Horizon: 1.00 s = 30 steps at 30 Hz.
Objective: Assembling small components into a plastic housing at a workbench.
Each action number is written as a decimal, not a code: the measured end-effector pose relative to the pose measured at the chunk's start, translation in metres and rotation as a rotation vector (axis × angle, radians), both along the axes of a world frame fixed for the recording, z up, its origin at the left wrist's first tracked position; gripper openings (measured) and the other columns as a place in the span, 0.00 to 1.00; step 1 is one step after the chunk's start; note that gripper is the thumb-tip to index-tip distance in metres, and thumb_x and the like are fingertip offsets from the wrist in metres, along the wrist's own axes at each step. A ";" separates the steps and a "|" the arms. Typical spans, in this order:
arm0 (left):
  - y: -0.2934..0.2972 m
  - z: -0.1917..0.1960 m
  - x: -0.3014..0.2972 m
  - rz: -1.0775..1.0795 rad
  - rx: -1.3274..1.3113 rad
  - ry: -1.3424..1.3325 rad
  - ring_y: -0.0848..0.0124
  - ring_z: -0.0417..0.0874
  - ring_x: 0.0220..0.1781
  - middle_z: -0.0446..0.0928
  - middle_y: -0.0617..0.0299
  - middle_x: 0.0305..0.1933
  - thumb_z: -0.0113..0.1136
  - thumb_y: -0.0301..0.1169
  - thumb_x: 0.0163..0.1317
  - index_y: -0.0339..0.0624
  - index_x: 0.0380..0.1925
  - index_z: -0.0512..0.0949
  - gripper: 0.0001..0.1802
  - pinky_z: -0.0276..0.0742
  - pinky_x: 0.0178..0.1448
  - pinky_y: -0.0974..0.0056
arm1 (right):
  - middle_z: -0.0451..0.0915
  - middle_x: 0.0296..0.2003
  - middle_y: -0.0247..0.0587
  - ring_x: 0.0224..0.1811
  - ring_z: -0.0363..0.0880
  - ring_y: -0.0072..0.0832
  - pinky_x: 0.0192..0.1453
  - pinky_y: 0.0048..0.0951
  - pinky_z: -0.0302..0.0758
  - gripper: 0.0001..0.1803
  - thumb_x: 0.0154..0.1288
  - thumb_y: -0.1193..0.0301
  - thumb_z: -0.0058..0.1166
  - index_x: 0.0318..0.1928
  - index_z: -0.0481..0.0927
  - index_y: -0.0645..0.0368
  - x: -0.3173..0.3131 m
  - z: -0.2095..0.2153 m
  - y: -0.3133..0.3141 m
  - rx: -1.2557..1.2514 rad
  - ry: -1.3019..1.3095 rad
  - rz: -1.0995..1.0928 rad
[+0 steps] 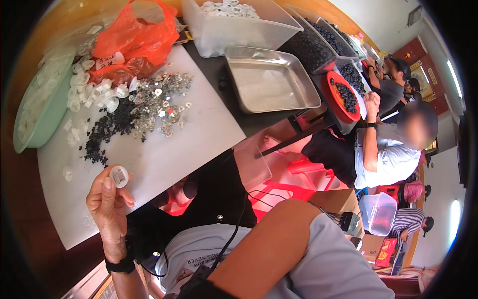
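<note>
My left hand is raised over the near edge of the white board, with thumb and fingers closed on a small round white plastic cap. Something squarish and greyish shows on the cap's face. My right forearm bends down toward the lower edge, and its hand is out of the picture. Beyond my left hand lie a heap of tiny black parts, a spread of small shiny metal pieces and a pile of translucent white caps.
A red plastic bag sits behind the piles. The green basin at left holds white pieces. A translucent bin and metal tray stand beyond. At right, a person sits by a red plate of black parts.
</note>
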<state>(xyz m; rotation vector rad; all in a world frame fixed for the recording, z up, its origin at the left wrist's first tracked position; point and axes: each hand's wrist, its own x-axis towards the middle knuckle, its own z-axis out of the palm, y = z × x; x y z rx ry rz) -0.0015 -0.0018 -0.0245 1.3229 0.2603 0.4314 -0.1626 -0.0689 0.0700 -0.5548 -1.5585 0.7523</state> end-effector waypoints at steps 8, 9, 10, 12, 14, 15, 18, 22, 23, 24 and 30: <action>0.002 0.002 -0.010 -0.003 -0.083 -0.012 0.76 0.76 0.22 0.80 0.53 0.38 0.53 0.36 0.69 0.32 0.48 0.76 0.18 0.72 0.26 0.73 | 0.75 0.21 0.49 0.22 0.77 0.45 0.24 0.41 0.71 0.20 0.58 0.58 0.55 0.24 0.74 0.64 0.151 0.052 -0.067 -0.174 -0.227 -0.119; -0.004 0.004 -0.007 0.022 -0.077 -0.008 0.79 0.72 0.20 0.81 0.52 0.37 0.52 0.38 0.69 0.33 0.49 0.76 0.19 0.69 0.25 0.75 | 0.75 0.21 0.48 0.22 0.77 0.45 0.24 0.41 0.71 0.20 0.59 0.57 0.55 0.23 0.74 0.64 0.177 0.062 -0.081 -0.182 -0.250 -0.133; -0.006 0.005 -0.003 -0.007 -0.095 -0.018 0.79 0.72 0.20 0.81 0.53 0.36 0.51 0.37 0.69 0.33 0.49 0.76 0.18 0.69 0.25 0.75 | 0.75 0.21 0.48 0.21 0.77 0.45 0.24 0.41 0.70 0.21 0.59 0.56 0.55 0.23 0.74 0.64 0.174 0.059 -0.077 -0.192 -0.269 -0.145; -0.004 0.007 -0.007 -0.024 -0.130 -0.027 0.78 0.72 0.20 0.81 0.54 0.36 0.51 0.37 0.69 0.32 0.49 0.76 0.18 0.70 0.26 0.74 | 0.71 0.21 0.44 0.23 0.76 0.38 0.26 0.36 0.71 0.14 0.59 0.65 0.53 0.24 0.71 0.64 0.196 0.050 -0.080 -0.308 -0.572 -0.300; -0.004 0.014 -0.008 -0.071 -0.282 0.052 0.76 0.76 0.24 0.79 0.57 0.35 0.54 0.36 0.68 0.31 0.48 0.76 0.18 0.73 0.31 0.71 | 0.72 0.21 0.48 0.24 0.76 0.38 0.29 0.35 0.72 0.07 0.58 0.74 0.51 0.28 0.75 0.66 0.226 0.024 -0.083 -0.273 -0.511 -0.524; -0.005 0.007 -0.005 -0.008 -0.168 0.047 0.76 0.75 0.24 0.79 0.58 0.35 0.54 0.38 0.68 0.32 0.47 0.76 0.18 0.73 0.31 0.71 | 0.72 0.21 0.45 0.24 0.75 0.36 0.30 0.34 0.71 0.06 0.60 0.74 0.51 0.28 0.76 0.64 0.246 0.016 -0.083 -0.283 -0.298 -0.619; 0.000 0.009 -0.009 -0.073 -0.191 0.017 0.77 0.76 0.24 0.79 0.58 0.35 0.52 0.40 0.69 0.32 0.47 0.76 0.20 0.73 0.31 0.72 | 0.71 0.24 0.34 0.25 0.66 0.19 0.30 0.23 0.65 0.06 0.64 0.74 0.54 0.34 0.74 0.65 0.303 0.005 -0.085 -0.691 -0.479 -0.830; 0.000 0.012 -0.006 -0.092 -0.185 0.018 0.77 0.76 0.24 0.79 0.59 0.36 0.51 0.41 0.70 0.32 0.47 0.76 0.20 0.73 0.31 0.73 | 0.75 0.27 0.44 0.29 0.74 0.35 0.33 0.34 0.70 0.03 0.60 0.77 0.50 0.34 0.74 0.64 0.339 -0.014 -0.066 -0.613 -0.874 -1.037; 0.000 0.012 -0.005 -0.086 -0.182 0.021 0.77 0.76 0.24 0.79 0.59 0.36 0.51 0.41 0.70 0.32 0.47 0.76 0.20 0.73 0.31 0.73 | 0.76 0.28 0.46 0.32 0.76 0.40 0.35 0.37 0.70 0.03 0.59 0.77 0.50 0.34 0.74 0.63 0.342 -0.014 -0.060 -0.724 -0.975 -1.050; -0.001 0.012 -0.005 -0.073 -0.167 0.012 0.75 0.76 0.23 0.79 0.55 0.35 0.51 0.41 0.70 0.31 0.47 0.76 0.21 0.73 0.29 0.72 | 0.77 0.31 0.47 0.37 0.76 0.44 0.39 0.40 0.71 0.04 0.59 0.75 0.49 0.34 0.75 0.62 0.348 -0.021 -0.053 -0.664 -1.046 -1.056; 0.001 0.012 -0.006 -0.072 -0.153 0.026 0.76 0.77 0.24 0.79 0.57 0.34 0.51 0.41 0.70 0.32 0.47 0.76 0.21 0.73 0.27 0.73 | 0.77 0.34 0.47 0.41 0.75 0.45 0.43 0.41 0.71 0.05 0.59 0.74 0.48 0.33 0.76 0.61 0.345 -0.040 -0.021 -0.671 -1.271 -1.060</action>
